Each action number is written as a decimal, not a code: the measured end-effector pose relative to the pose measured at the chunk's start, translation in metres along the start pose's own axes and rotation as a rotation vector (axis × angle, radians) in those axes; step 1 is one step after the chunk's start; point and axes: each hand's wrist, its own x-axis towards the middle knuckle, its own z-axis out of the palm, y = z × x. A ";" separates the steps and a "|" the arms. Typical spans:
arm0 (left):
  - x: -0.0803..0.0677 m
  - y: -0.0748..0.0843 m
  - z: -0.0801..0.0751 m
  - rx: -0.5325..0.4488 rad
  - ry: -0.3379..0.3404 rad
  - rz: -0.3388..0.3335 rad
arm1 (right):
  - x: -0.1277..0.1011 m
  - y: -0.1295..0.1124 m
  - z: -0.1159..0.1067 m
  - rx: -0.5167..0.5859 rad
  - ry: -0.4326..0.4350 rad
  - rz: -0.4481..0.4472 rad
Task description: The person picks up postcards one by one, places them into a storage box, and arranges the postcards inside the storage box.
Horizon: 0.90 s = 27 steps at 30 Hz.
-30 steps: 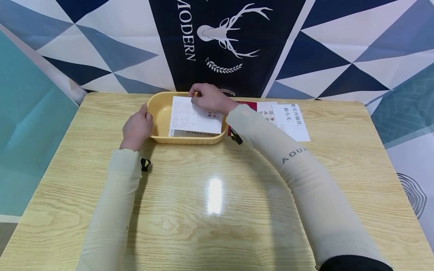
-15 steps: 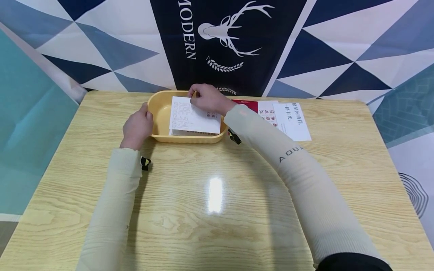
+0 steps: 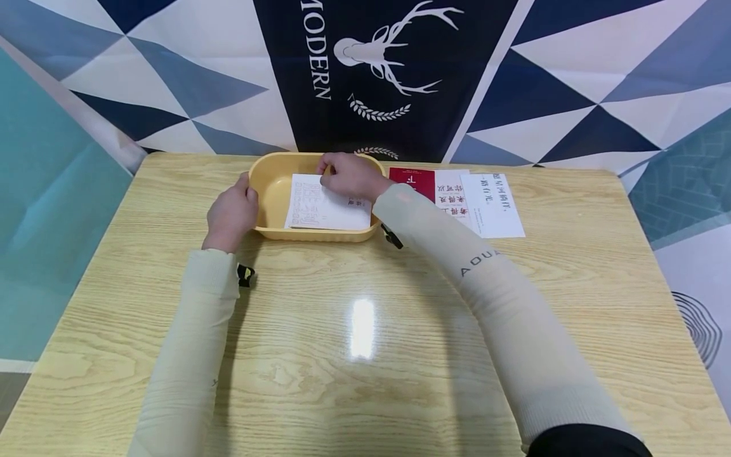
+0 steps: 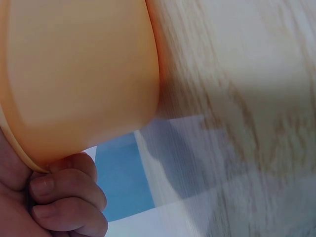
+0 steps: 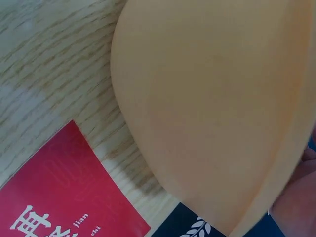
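A yellow plastic tray (image 3: 268, 190) stands at the far middle of the wooden table. My left hand (image 3: 231, 212) grips its left rim; in the left wrist view the fingers (image 4: 64, 197) curl under the rim of the tray (image 4: 84, 74). A white printed card (image 3: 322, 209) lies inside the tray on top of other cards. My right hand (image 3: 347, 176) pinches that card at its far edge, over the back of the tray. The right wrist view shows the tray's outer wall (image 5: 212, 113) close up.
To the right of the tray a red card (image 3: 410, 180) and two white printed cards (image 3: 452, 197) (image 3: 493, 204) lie overlapping on the table (image 3: 365, 330). The red card (image 5: 59, 192) also shows in the right wrist view. A patterned cloth backdrop (image 3: 377, 70) hangs right behind the table.
The white card has sunk lower and flatter into the tray, and my right hand has come down with it. My left hand has stayed on the rim.
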 end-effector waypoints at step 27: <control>0.001 -0.001 -0.001 -0.001 -0.007 -0.001 | 0.010 0.010 0.019 -0.225 -0.019 -0.157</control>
